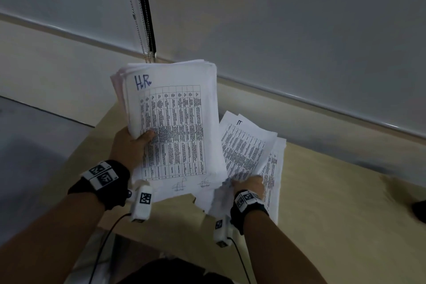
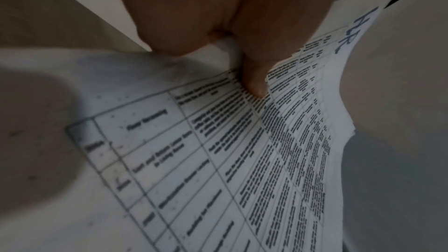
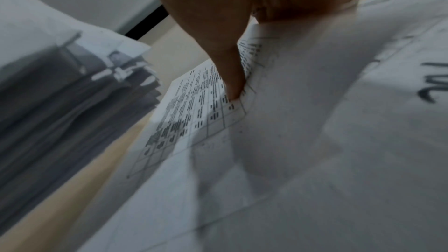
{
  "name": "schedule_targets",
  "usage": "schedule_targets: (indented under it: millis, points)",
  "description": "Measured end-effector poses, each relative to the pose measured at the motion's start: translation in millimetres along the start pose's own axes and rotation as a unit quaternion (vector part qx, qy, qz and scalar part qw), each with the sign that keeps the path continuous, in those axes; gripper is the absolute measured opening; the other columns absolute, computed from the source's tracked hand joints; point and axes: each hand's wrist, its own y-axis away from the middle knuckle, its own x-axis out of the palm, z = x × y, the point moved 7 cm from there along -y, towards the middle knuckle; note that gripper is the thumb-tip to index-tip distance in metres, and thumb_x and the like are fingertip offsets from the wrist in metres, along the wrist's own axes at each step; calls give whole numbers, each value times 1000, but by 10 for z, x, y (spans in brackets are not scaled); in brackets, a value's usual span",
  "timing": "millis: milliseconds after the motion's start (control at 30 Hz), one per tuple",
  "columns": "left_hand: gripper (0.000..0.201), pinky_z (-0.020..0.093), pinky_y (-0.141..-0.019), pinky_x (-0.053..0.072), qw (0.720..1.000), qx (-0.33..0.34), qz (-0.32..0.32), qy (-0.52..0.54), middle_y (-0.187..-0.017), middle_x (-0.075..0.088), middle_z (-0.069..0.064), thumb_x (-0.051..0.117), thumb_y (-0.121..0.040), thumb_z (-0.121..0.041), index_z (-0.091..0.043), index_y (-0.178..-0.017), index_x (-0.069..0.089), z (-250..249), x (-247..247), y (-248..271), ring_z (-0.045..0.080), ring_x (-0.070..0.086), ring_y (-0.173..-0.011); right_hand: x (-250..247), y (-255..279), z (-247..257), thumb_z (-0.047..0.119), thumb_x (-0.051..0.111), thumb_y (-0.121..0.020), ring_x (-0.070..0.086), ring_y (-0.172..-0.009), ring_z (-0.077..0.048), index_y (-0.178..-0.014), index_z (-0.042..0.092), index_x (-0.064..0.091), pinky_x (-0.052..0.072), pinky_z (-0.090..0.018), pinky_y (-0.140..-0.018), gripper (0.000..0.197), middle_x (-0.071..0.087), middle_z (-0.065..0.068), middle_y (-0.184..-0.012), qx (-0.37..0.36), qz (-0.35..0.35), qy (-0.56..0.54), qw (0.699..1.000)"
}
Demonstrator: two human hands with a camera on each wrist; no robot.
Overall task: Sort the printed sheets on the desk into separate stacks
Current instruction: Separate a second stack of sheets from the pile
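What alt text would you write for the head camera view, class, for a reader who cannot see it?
A person's left hand holds up a thick stack of printed sheets marked "HR" in blue, while the right hand grips looser printed sheets lying on a tan desk.

Looks like an office: pale wooden desk [image 1: 322, 203], printed table sheets marked "HR" [image 1: 175, 127], grey roller blinds [image 1: 299, 18] with bead chains [image 1: 138, 18].
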Motion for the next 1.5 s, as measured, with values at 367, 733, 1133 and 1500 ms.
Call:
schedule_targets:
  millis: [367,733,1133,1500]
  points:
    - [16,27,-83,47,1000,-4,4,23,-91,69,-8,68,-91,-21,-19,-107,68,4,-118,-35,10,65,-84,-521,-130,-428,60,83,-56,32,-130,-38,-146,12,25,34,-54,-104,116,30,-14,-145,60,-83,104,989]
    - [21,22,-70,47,998,-21,48,18,-88,67,-12,68,-91,-18,-12,-112,68,63,59,-39,5,63,-81,-692,-142,-352,17,64,-89,65,-84,-38,-112,7,52,56,-42,-74,28,67,-22,-101,-55,-100,-57,992]
    - [37,51,-95,52,960,-191,180,-94,-114,68,16,73,-88,-22,-6,-120,65,777,669,144,33,62,-103,-2143,229,30,33,78,-79,57,-59,-21,-74,0,64,38,-27,-49,37,58,-8,-59,-211,-200,-177,940]
    - [41,45,-93,53,960,-212,166,-79,-93,67,9,51,-92,-51,-13,-90,64,1097,827,74,35,67,-90,-411,105,35,18,58,-94,58,-119,-33,-135,6,53,47,-35,-100,43,60,-15,-132,-141,23,-64,988]
